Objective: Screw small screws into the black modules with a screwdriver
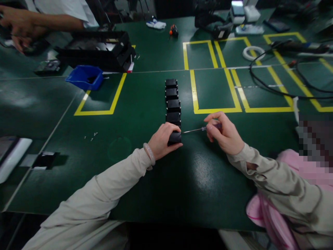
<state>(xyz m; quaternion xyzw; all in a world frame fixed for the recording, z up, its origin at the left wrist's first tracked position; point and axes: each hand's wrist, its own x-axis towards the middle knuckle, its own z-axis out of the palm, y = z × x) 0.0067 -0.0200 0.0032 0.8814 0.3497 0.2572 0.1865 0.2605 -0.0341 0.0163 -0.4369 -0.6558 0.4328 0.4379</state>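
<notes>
My left hand [164,141] is closed around a small black block [174,138], the nearest in a line on the green table. Beyond it, several similar black blocks [173,105] with small shiny screw-like ends at their sides form a straight row. Between the fingers of my right hand [224,133] is a screwdriver [212,127] with a translucent purplish handle. Its thin shaft points left, and the tip is at the right side of the held block; whether it sits in a screw cannot be made out.
Several tiny screws [92,136] lie to the left. A blue bin [87,77] stands beside a black tray [99,48] at the back left, near a co-worker's hands [22,26]. Yellow tape [218,111] marks the table; a cable [270,85] and tape roll [253,52] lie right.
</notes>
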